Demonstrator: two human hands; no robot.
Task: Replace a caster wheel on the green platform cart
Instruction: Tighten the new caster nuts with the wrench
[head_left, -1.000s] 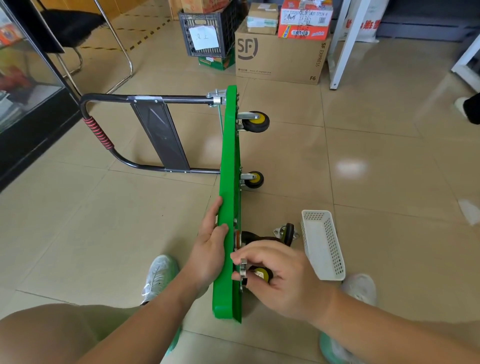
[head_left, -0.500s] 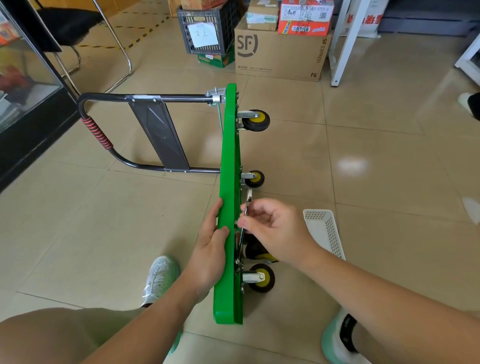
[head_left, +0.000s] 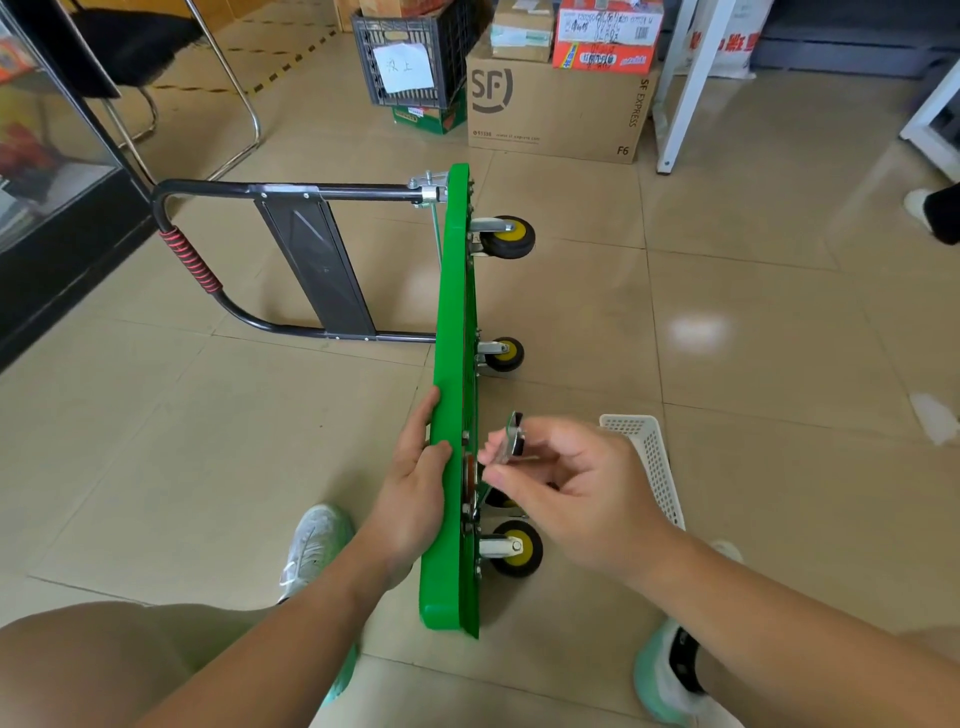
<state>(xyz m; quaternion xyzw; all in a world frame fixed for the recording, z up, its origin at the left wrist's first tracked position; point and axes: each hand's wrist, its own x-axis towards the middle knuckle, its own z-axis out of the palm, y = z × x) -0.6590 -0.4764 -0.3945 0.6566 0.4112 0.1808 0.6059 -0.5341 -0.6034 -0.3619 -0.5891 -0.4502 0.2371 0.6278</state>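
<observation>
**A:** Where is the cart (head_left: 451, 322)?

**B:** It stands on its long edge on the floor (head_left: 208, 467), running away from the person, with its wheels pointing right. The black handle (head_left: 291, 260) is folded out to the left and lies low over the tiles.

**A:** And the left hand (head_left: 415, 483)?

**B:** The forearm comes up from the lower left. The palm lies against the deck's left face, the fingers stretch forward along it, and the thumb hooks over the top edge, so the hand holds the cart.

**A:** The right hand (head_left: 576, 483)?

**B:** The arm comes in from the lower right, with the wrist raised above the wheels. The thumb and forefinger pinch a small metal piece (head_left: 513, 439) just beside the deck's underside, and the other fingers curl loosely below. I cannot tell what the piece is or whether it touches the cart.

**A:** What about the wheels?

**B:** The far wheel (head_left: 511, 238) and middle wheel (head_left: 505, 354) are mounted past the hands. The near wheel (head_left: 519, 548) sits under the right wrist. A fourth wheel (head_left: 502, 502) shows partly below the fingers, and its mounting is hidden.

**A:** What else is there?

**B:** A white basket (head_left: 652, 462) lies on the floor to the right, partly behind the right hand. A box (head_left: 556, 114) and a dark crate (head_left: 410, 57) stand well beyond the cart.
</observation>
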